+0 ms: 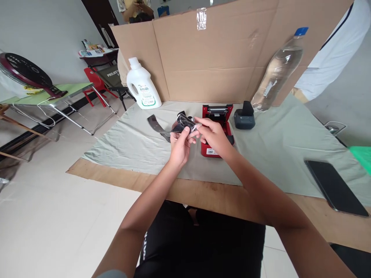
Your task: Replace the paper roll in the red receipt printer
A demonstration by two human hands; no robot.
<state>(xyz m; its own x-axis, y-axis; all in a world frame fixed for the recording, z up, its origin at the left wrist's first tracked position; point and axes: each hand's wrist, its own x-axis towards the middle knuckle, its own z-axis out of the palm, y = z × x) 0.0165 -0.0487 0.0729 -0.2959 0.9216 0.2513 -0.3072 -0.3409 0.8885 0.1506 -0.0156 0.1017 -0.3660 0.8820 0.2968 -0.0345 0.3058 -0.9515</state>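
Observation:
Near the middle of the table, my left hand point(180, 146) is closed around a crumpled bundle of glossy black film point(184, 120), thumb on top. My right hand point(213, 134) meets it from the other side, its fingertips pinching the bundle's right end. A loose dark strip point(155, 124) trails off to the left onto the cloth. Just behind and below my right hand stands a small red printer point(205, 148) with its lid raised and a white label on its front; my hand and forearm hide part of it.
A small black device point(244, 116) sits right of the printer. Behind are a white jug point(143, 87), a tilted clear bottle point(278, 73) and a cardboard panel point(208, 54). A dark phone point(336, 187) lies at the right. Another person's white clothing point(333, 61) shows beyond the panel.

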